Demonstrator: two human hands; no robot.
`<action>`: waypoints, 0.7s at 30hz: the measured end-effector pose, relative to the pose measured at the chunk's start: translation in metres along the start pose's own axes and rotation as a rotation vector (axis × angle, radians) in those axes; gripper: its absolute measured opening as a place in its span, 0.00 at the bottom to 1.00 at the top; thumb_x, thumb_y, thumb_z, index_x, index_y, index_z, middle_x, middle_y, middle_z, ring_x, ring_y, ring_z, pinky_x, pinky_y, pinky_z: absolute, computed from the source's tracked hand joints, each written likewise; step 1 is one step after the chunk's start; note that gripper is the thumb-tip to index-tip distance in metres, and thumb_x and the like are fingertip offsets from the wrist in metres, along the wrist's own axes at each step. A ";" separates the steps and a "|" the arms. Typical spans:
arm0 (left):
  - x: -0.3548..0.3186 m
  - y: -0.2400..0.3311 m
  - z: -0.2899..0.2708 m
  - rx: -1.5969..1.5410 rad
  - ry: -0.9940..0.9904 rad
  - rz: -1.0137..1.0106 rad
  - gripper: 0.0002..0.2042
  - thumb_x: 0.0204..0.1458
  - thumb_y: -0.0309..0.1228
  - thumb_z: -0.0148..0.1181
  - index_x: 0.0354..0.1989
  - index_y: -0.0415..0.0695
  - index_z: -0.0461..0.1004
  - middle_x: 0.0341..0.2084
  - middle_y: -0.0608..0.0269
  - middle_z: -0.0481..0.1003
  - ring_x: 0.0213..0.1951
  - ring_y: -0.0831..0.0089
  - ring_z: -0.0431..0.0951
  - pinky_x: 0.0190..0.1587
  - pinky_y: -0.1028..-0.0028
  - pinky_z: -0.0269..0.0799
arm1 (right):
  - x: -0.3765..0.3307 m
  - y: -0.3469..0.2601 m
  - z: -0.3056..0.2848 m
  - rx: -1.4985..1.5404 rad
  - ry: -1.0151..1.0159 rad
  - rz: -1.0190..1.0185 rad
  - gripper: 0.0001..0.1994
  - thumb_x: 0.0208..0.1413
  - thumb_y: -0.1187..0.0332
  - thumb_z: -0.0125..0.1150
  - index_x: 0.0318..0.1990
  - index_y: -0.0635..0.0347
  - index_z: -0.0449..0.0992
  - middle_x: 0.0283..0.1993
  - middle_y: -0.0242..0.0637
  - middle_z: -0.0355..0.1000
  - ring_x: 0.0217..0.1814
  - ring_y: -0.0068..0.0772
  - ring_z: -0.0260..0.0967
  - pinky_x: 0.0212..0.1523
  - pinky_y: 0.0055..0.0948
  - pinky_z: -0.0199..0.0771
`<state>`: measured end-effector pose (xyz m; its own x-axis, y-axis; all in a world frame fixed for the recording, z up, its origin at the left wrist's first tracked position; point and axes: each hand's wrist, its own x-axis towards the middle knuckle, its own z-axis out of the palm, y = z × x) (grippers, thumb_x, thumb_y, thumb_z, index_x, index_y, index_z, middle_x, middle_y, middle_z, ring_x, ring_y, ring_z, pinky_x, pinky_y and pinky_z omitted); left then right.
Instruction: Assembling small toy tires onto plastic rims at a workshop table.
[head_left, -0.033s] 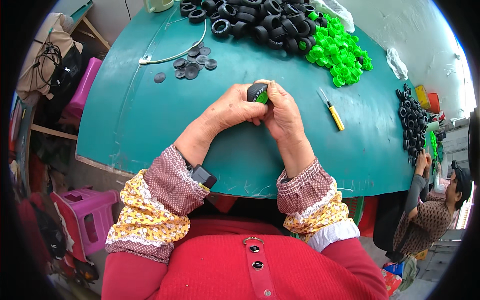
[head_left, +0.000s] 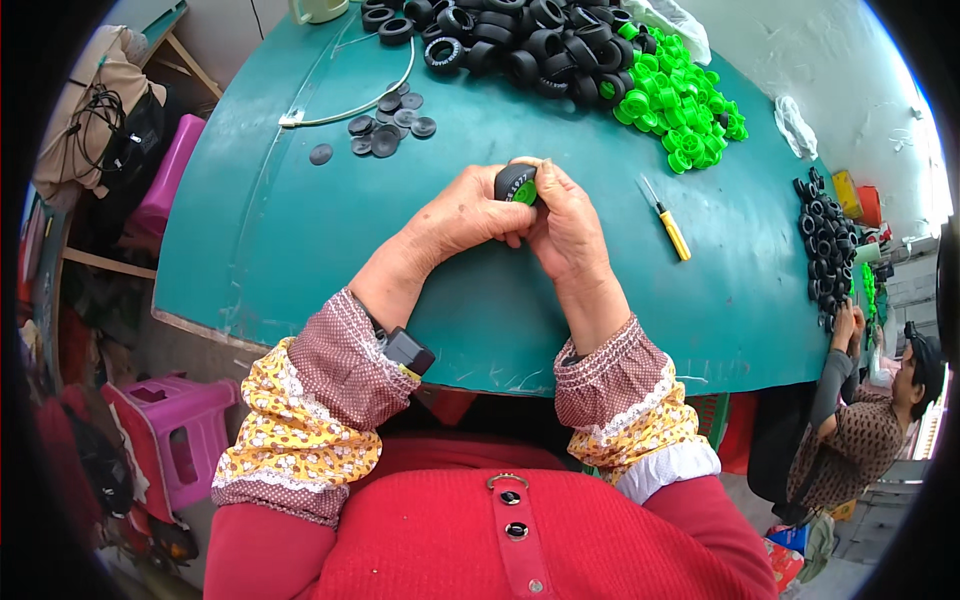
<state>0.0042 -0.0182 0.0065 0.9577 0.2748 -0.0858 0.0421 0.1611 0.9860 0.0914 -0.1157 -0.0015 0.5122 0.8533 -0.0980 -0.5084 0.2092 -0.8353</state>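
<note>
Between my two hands, above the middle of the green table, is a small black toy tire with a bright green wheel hub showing inside it. My left hand is closed round its left side, the thumb lying along the near side. My right hand grips it from the right, thumb and fingers pressed against the rim. The fingers behind the tire are partly hidden. A screwdriver with a yellow handle lies on the table to the right of my right hand.
Black tires are heaped at the far side, beside a pile of green hubs. Several black discs lie far left, near a pale curved strip. A co-worker sits at the right by more tires. A pink stool stands lower left.
</note>
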 end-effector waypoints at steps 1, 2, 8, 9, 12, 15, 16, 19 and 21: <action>0.001 0.000 0.000 0.003 0.014 0.017 0.08 0.42 0.29 0.56 0.30 0.38 0.71 0.19 0.66 0.71 0.20 0.80 0.70 0.24 0.83 0.66 | 0.001 0.000 0.001 -0.001 0.002 -0.022 0.15 0.58 0.58 0.43 0.37 0.62 0.69 0.24 0.34 0.66 0.18 0.24 0.61 0.16 0.22 0.61; 0.001 0.001 0.000 0.007 0.014 0.015 0.08 0.42 0.29 0.56 0.30 0.38 0.71 0.19 0.66 0.71 0.20 0.80 0.70 0.24 0.83 0.66 | 0.002 0.001 -0.001 0.003 0.002 -0.023 0.15 0.58 0.58 0.43 0.37 0.62 0.69 0.24 0.34 0.66 0.18 0.24 0.61 0.16 0.22 0.61; 0.002 0.002 -0.007 -0.099 0.276 0.088 0.11 0.42 0.33 0.60 0.30 0.38 0.71 0.18 0.69 0.69 0.15 0.84 0.64 0.18 0.86 0.60 | 0.006 0.005 -0.005 -0.011 0.080 -0.065 0.10 0.56 0.60 0.50 0.37 0.57 0.68 0.34 0.28 0.69 0.36 0.20 0.64 0.41 0.26 0.62; 0.002 0.001 -0.006 -0.097 0.270 0.086 0.11 0.42 0.33 0.60 0.30 0.38 0.71 0.18 0.69 0.69 0.15 0.84 0.64 0.18 0.86 0.60 | 0.006 0.004 -0.004 -0.008 0.085 -0.069 0.10 0.56 0.60 0.50 0.37 0.57 0.68 0.34 0.28 0.69 0.36 0.20 0.64 0.41 0.26 0.62; 0.002 0.001 -0.002 -0.110 0.231 0.121 0.11 0.44 0.33 0.59 0.31 0.39 0.70 0.17 0.68 0.69 0.17 0.83 0.67 0.19 0.85 0.63 | 0.004 0.003 -0.002 -0.015 0.121 -0.128 0.11 0.56 0.60 0.51 0.37 0.59 0.68 0.34 0.29 0.68 0.35 0.20 0.64 0.38 0.24 0.63; 0.001 0.001 -0.004 -0.141 0.196 0.106 0.13 0.44 0.34 0.61 0.32 0.39 0.70 0.18 0.68 0.69 0.18 0.82 0.68 0.20 0.85 0.65 | 0.004 0.003 -0.002 0.002 0.045 -0.106 0.11 0.55 0.61 0.52 0.37 0.60 0.67 0.33 0.30 0.68 0.31 0.19 0.63 0.34 0.22 0.64; 0.000 0.000 -0.005 -0.184 0.156 0.087 0.13 0.44 0.34 0.62 0.33 0.39 0.70 0.18 0.67 0.70 0.18 0.82 0.69 0.20 0.85 0.65 | 0.003 0.001 0.001 -0.011 0.050 -0.109 0.12 0.55 0.60 0.51 0.38 0.61 0.67 0.32 0.30 0.67 0.28 0.19 0.62 0.31 0.21 0.65; 0.000 0.001 -0.004 -0.213 0.090 0.066 0.13 0.43 0.34 0.62 0.34 0.39 0.71 0.18 0.67 0.69 0.17 0.82 0.68 0.19 0.85 0.64 | 0.001 -0.002 0.005 -0.022 -0.027 -0.105 0.15 0.56 0.58 0.49 0.39 0.62 0.67 0.29 0.31 0.66 0.24 0.19 0.60 0.25 0.20 0.65; 0.000 0.000 -0.003 -0.200 0.065 0.065 0.13 0.43 0.33 0.62 0.34 0.39 0.71 0.17 0.68 0.69 0.16 0.82 0.67 0.18 0.85 0.62 | 0.001 -0.002 0.003 -0.023 -0.111 -0.097 0.16 0.57 0.57 0.47 0.39 0.63 0.68 0.28 0.32 0.66 0.22 0.19 0.59 0.22 0.20 0.65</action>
<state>0.0039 -0.0156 0.0063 0.9360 0.3500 -0.0380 -0.0830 0.3242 0.9423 0.0909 -0.1137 0.0017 0.4779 0.8774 0.0428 -0.4437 0.2832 -0.8503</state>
